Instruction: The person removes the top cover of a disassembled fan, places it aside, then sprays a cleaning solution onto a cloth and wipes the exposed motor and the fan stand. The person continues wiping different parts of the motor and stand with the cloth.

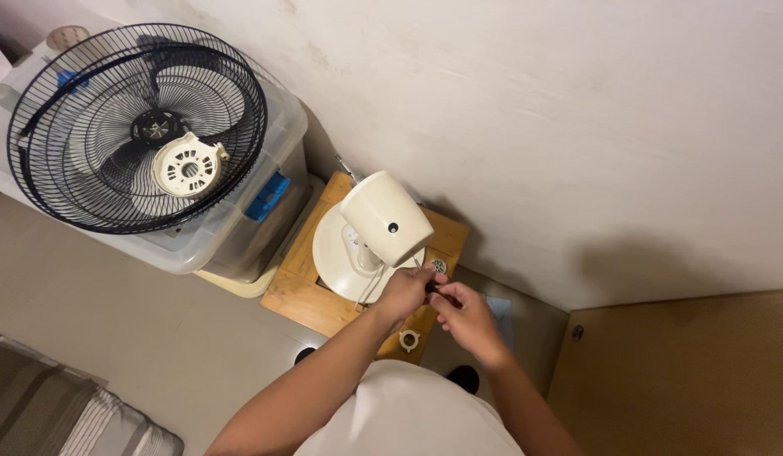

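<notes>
A cream fan body point(383, 221) stands on its round base point(334, 253), set on a wooden stool point(300, 291) against the wall. My left hand point(406, 291) and my right hand point(463, 312) meet just right of the motor housing, both closed around a small dark tool handle point(431, 288) with a thin metal tip pointing up toward the fan. A small round metal part point(440, 265) lies on the stool just above my hands. A white plastic nut point(408, 339) lies on the stool's near corner.
A clear plastic storage box point(239, 219) with blue latches stands at the left, carrying two black wire fan grilles point(138, 127) and a cream round cover point(187, 165). Striped fabric point(62, 414) lies at the lower left. A wooden panel point(687, 371) is at the right.
</notes>
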